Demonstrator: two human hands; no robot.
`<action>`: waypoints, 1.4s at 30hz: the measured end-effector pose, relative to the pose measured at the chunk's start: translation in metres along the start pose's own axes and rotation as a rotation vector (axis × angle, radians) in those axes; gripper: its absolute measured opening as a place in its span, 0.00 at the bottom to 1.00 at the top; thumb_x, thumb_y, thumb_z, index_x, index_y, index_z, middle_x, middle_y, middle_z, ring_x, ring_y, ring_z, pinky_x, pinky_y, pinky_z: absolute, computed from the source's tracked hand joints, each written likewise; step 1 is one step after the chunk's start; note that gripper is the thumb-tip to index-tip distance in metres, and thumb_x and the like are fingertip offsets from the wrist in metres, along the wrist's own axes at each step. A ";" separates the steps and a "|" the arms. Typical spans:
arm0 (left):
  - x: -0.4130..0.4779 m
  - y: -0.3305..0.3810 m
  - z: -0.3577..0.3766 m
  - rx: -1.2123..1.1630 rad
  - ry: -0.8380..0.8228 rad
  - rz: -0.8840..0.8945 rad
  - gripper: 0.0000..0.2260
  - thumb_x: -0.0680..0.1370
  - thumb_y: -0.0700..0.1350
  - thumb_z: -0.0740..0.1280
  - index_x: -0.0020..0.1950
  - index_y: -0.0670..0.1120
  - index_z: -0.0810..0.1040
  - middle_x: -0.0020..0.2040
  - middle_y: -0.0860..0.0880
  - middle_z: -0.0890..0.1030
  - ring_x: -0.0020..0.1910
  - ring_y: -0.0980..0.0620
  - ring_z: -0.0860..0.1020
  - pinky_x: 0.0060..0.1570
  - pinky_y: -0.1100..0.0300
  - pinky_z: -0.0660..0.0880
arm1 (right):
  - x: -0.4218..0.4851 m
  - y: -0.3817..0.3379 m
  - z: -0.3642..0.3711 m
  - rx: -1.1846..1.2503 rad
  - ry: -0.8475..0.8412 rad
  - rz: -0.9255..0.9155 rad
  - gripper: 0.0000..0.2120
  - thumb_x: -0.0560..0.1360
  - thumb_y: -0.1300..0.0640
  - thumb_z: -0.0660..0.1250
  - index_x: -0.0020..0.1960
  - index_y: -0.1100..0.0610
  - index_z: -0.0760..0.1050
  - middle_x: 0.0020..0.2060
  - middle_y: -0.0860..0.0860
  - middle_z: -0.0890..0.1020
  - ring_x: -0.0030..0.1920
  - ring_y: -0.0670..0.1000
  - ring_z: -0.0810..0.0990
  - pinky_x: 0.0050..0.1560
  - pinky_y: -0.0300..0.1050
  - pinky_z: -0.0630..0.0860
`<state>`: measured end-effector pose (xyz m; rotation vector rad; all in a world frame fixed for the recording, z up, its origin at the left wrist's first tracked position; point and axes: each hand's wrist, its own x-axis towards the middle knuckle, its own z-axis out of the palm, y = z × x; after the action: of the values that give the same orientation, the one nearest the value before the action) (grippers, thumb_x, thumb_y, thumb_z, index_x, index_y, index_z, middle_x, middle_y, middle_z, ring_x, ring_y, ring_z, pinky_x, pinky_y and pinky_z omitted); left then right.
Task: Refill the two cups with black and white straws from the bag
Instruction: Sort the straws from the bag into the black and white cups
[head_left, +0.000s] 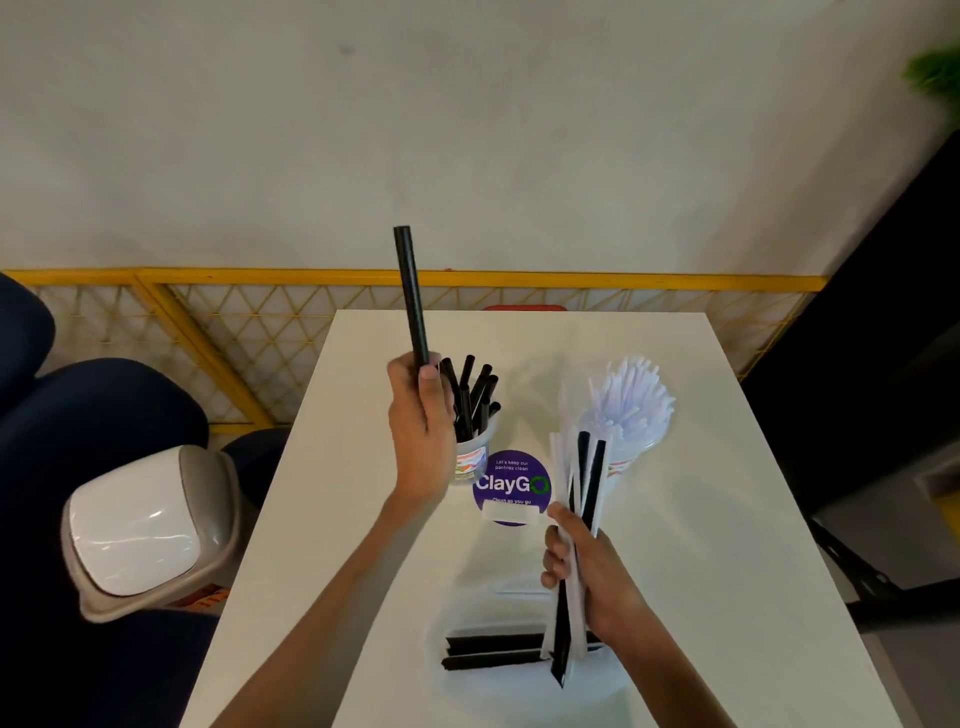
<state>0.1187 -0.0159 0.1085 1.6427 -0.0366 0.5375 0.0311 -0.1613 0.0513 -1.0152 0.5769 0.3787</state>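
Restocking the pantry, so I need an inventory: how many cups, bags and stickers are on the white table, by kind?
cups: 2 (black-straw cup, white-straw cup)
bag: 1
sticker: 1
total: 4

The left hand (421, 441) is being held high, gripping a black straw (410, 291); the right hand (592, 571) lower, gripping a straw bundle (584, 478).

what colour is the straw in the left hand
Black: the straw gripped by the left hand, clearest in the head view.
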 end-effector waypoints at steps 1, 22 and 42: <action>0.008 -0.004 0.001 -0.024 0.005 0.014 0.09 0.80 0.47 0.52 0.54 0.43 0.65 0.32 0.52 0.70 0.30 0.59 0.69 0.33 0.67 0.68 | 0.000 0.000 0.000 -0.020 -0.019 -0.001 0.08 0.77 0.57 0.62 0.40 0.57 0.71 0.20 0.48 0.66 0.19 0.44 0.65 0.21 0.37 0.68; 0.022 -0.070 0.003 0.285 -0.209 0.062 0.19 0.79 0.33 0.56 0.69 0.40 0.62 0.56 0.46 0.74 0.57 0.53 0.75 0.58 0.74 0.67 | 0.007 0.001 0.002 -0.138 -0.175 0.035 0.11 0.68 0.51 0.67 0.46 0.57 0.74 0.25 0.50 0.69 0.23 0.46 0.68 0.26 0.39 0.70; 0.019 -0.055 0.017 0.843 -0.412 0.198 0.34 0.77 0.64 0.43 0.74 0.41 0.60 0.73 0.40 0.62 0.74 0.42 0.57 0.72 0.51 0.50 | 0.001 -0.008 -0.005 -0.144 -0.219 0.010 0.16 0.68 0.50 0.65 0.53 0.56 0.75 0.26 0.50 0.70 0.24 0.45 0.68 0.27 0.39 0.71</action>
<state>0.1592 -0.0178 0.0631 2.5765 -0.3141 0.3664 0.0353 -0.1695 0.0541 -1.0925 0.3611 0.5387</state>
